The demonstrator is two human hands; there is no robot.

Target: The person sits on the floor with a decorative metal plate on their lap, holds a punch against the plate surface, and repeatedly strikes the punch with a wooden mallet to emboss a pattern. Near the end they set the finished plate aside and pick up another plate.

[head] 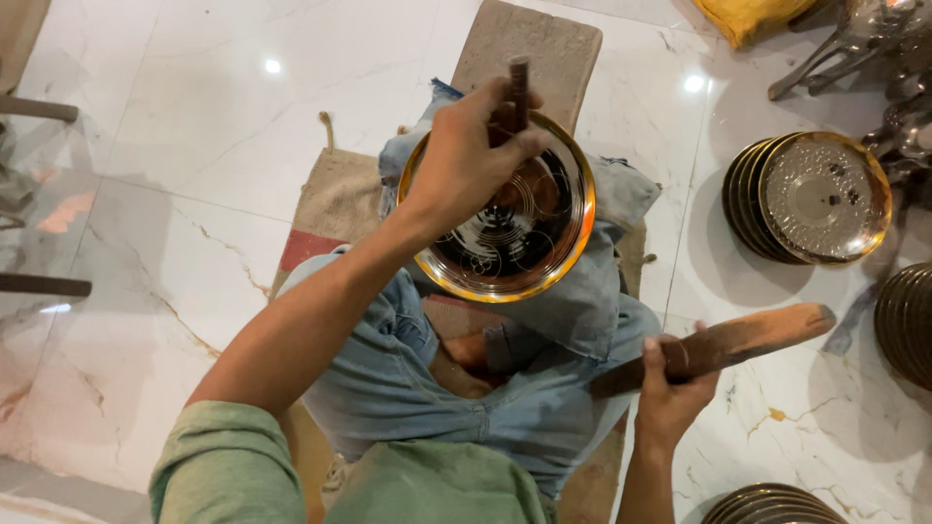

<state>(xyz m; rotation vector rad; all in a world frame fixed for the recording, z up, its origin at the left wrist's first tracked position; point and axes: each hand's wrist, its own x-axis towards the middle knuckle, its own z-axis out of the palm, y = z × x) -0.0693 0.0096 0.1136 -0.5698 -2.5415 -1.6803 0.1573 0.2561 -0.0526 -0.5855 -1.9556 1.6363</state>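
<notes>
Right hand point(673, 393) wraps its fingers round a wooden mallet point(723, 346); left hand point(468, 155) pinches a punch point(518, 92) onto the gleaming, gold-rimmed brass plate point(515, 238), swirl-engraved.

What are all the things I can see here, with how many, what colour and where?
Engraved metal plate: one, dark centre with gold rim, on the lap.
Short punch tool: one, dark brown, upright over the plate.
Wooden mallet: one, brown, at right above the floor.
Stack of plates: one stack, silver and gold, floor at right.
More plate stacks: two, dark gold, right edge and bottom.
Burlap mat: one, tan, under the legs.
Stone block: one, grey-brown, beyond the plate.
Marble floor: white, veined.
Left hand: holds the punch tool.
Right hand: grips the mallet.
</notes>
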